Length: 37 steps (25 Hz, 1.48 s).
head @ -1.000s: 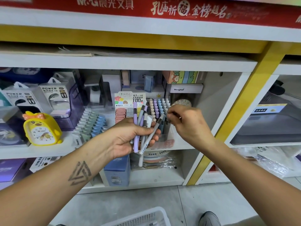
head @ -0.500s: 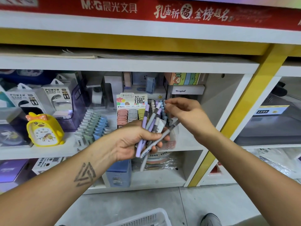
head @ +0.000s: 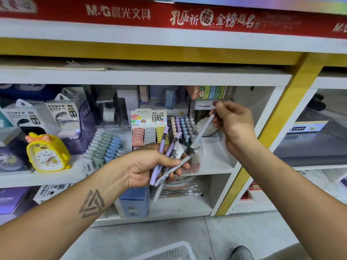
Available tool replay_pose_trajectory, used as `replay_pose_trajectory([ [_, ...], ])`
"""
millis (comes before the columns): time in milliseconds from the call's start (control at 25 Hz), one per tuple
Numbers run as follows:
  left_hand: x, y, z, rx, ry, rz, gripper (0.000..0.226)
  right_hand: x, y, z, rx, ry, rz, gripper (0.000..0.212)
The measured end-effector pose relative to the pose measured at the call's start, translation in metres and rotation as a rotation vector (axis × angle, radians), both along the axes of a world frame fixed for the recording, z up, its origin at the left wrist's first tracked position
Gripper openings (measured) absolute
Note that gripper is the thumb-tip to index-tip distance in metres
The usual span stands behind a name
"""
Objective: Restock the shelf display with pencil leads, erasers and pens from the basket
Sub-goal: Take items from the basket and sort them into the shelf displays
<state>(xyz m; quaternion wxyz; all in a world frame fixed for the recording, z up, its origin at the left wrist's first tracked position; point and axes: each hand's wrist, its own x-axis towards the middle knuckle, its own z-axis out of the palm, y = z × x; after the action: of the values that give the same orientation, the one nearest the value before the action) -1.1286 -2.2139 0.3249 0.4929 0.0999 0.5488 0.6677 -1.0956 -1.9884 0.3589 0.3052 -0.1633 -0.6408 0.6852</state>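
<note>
While the left hand (head: 150,166) grips four pens (head: 165,158), the right hand (head: 234,124) pinches one grey pen (head: 202,131).

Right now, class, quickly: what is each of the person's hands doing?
Left hand: closed around a bundle of pens.
Right hand: pinching a single grey pen by its upper end, above the pen display.

Matt plastic pens (head: 170,160), glossy yellow plastic clock (head: 47,153), white perforated plastic basket (head: 169,252), smooth white shelf (head: 212,166).
</note>
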Motion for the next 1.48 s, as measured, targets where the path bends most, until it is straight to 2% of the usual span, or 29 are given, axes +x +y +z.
replay_pose_trajectory([
  [80,-0.003,-0.001,0.001,-0.004,-0.018,0.064,0.030,0.001,0.004,-0.002,0.249,0.035,-0.069,0.011],
  [200,-0.007,-0.003,0.004,0.006,0.011,0.125,0.030,0.006,0.006,-0.006,0.476,0.080,-0.088,0.010],
  [400,-0.010,-0.002,0.002,0.036,0.017,0.221,0.032,0.009,0.002,-0.025,0.854,-0.088,0.021,0.013],
  [600,-0.011,-0.003,0.001,0.036,0.018,0.223,0.021,0.007,0.000,-0.035,0.960,-0.194,0.081,0.010],
  [760,-0.010,-0.003,0.001,0.048,-0.006,0.218,0.025,0.009,-0.001,-0.038,0.954,-0.229,0.112,0.010],
  [920,-0.008,-0.002,0.003,0.058,-0.024,0.220,0.027,0.010,0.001,-0.037,0.927,-0.269,0.195,0.023],
  [1000,-0.007,-0.001,0.004,0.062,-0.026,0.222,0.029,0.010,0.001,-0.038,0.948,-0.216,0.188,0.017],
  [1080,-0.006,0.000,0.005,0.065,-0.020,0.218,0.033,0.008,0.001,-0.038,1.074,-0.167,0.132,0.007],
  [1200,-0.005,0.001,0.003,0.068,-0.010,0.214,0.035,0.002,0.001,-0.038,1.315,-0.306,0.143,0.024],
  [1280,-0.005,0.001,0.003,0.072,-0.004,0.211,0.033,0.003,-0.003,-0.034,1.186,-0.332,0.135,0.026],
  [1400,-0.005,0.002,0.003,0.073,0.017,0.186,0.027,0.005,-0.016,-0.022,0.710,-0.234,0.164,0.018],
  [1480,-0.003,0.004,0.004,0.075,0.027,0.145,0.023,0.008,-0.025,-0.012,0.541,-0.218,0.263,0.018],
])
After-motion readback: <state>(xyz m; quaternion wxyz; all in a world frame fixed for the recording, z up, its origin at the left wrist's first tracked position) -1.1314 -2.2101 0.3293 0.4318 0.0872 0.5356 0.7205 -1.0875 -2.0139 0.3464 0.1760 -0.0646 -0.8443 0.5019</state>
